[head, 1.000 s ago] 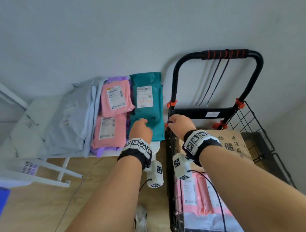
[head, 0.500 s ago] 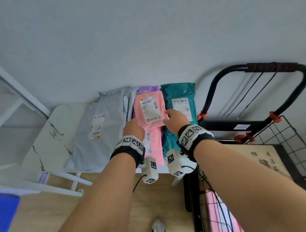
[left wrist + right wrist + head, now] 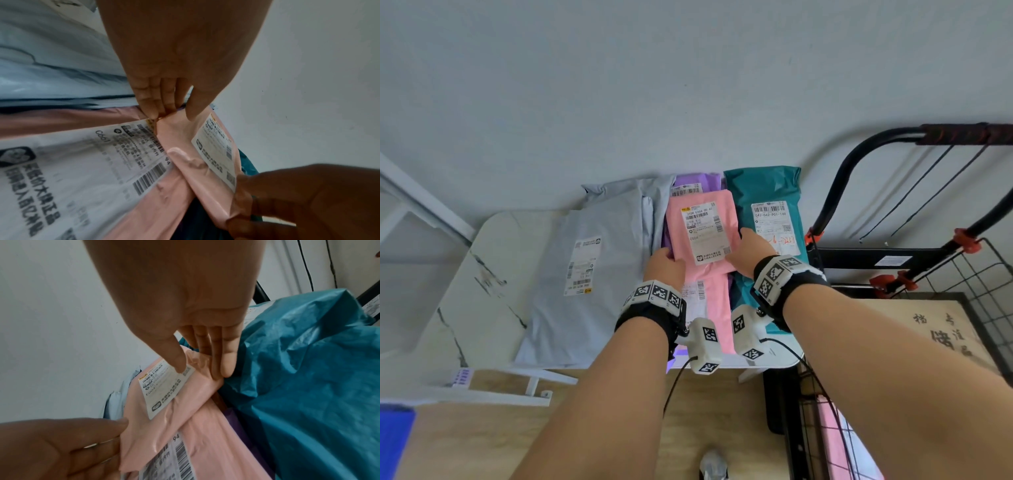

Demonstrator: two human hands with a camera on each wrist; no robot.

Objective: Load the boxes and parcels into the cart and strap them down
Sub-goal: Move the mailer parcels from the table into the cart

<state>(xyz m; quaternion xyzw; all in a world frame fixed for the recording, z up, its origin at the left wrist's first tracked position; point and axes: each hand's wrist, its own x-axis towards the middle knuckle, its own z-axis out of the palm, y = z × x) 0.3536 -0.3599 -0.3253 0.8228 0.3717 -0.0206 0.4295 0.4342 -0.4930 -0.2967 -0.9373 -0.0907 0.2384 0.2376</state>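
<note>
The upper pink parcel (image 3: 702, 233) lies on a stack on the white table (image 3: 493, 246), over a second pink parcel (image 3: 714, 308) and a purple parcel (image 3: 698, 180). My left hand (image 3: 666, 263) pinches its left edge, thumb on top and fingers (image 3: 156, 104) underneath. My right hand (image 3: 751, 250) pinches its right edge, thumb on the label (image 3: 164, 386) and fingers (image 3: 222, 363) tucked under, against the teal parcel (image 3: 767, 192). The black cart (image 3: 962, 133) stands to the right.
A large grey parcel (image 3: 592, 267) lies left of the stack. In the cart's wire basket (image 3: 989, 281) sit a cardboard box (image 3: 935, 329) and a pink parcel (image 3: 828, 438). Black cords (image 3: 914, 192) hang from the cart handle. The wall is close behind the table.
My left hand moved off the teal parcel and my right hand off the cart frame; both now grip the upper pink parcel's side edges. The view has swung left.
</note>
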